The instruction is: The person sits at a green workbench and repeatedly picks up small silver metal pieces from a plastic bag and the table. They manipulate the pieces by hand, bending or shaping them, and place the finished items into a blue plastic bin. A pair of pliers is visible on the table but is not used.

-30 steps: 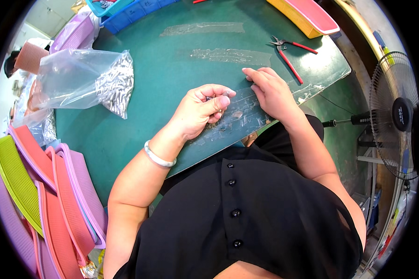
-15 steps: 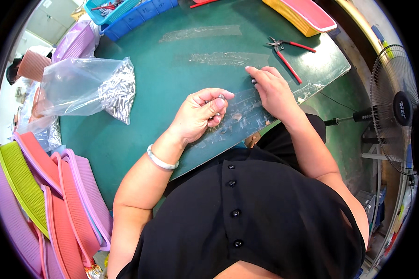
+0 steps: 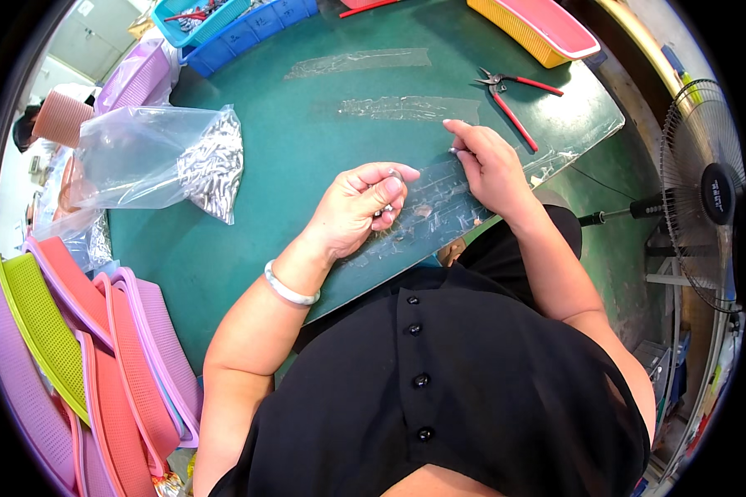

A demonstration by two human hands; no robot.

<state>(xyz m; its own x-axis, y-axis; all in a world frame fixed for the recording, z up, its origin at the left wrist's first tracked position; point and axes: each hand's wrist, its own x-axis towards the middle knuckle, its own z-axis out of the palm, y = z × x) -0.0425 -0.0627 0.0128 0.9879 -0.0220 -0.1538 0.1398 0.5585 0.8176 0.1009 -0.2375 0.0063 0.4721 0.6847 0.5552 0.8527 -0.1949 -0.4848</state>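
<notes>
My left hand [image 3: 356, 209] is closed above the near part of the green table, its thumb and forefinger pinched together. Small silvery metal pieces [image 3: 381, 212] show between its curled fingers; their exact shape is hard to make out. To the right, my right hand [image 3: 493, 170] hovers over the tabletop with bent fingers. A tiny shiny metal piece [image 3: 453, 151] peeks out between its thumb and fingers. Beyond that hand lie pliers with red handles [image 3: 514, 120], jaws apart. A clear plastic bag [image 3: 211, 170] full of small silvery pieces rests at the left.
Strips of clear tape [image 3: 410, 108] are stuck across the green table [image 3: 282, 137]. Blue bins [image 3: 249, 31] and a yellow basket [image 3: 522, 37] stand along the far side. Stacked pink, purple and green baskets [image 3: 133, 356] crowd the left; a black fan [image 3: 704, 195] stands right.
My right hand's fingers have curled in a little and its thumb has shifted, with the small piece still at the fingertips. My left hand has hardly moved.
</notes>
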